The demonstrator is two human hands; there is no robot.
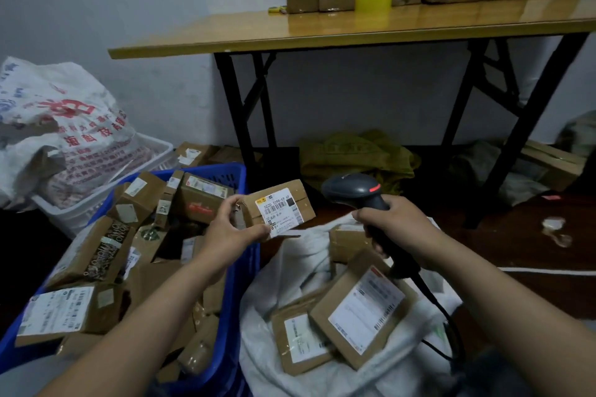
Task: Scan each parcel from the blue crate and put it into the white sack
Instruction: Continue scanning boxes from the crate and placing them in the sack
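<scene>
Head view | left hand grip pinches parcel | right hand grip grasps scanner

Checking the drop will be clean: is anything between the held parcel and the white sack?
Nothing visible blocks it. The parcel in the left hand hangs just beyond the open mouth of the white sack; the right hand with the scanner is off to the right.

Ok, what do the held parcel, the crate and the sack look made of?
Held parcel: matte brown cardboard, with a white paper label. Blue crate: rigid moulded plastic, slotted walls. White sack: likely woven plastic or cloth; it crumples softly, weave too blurred to tell.
</scene>
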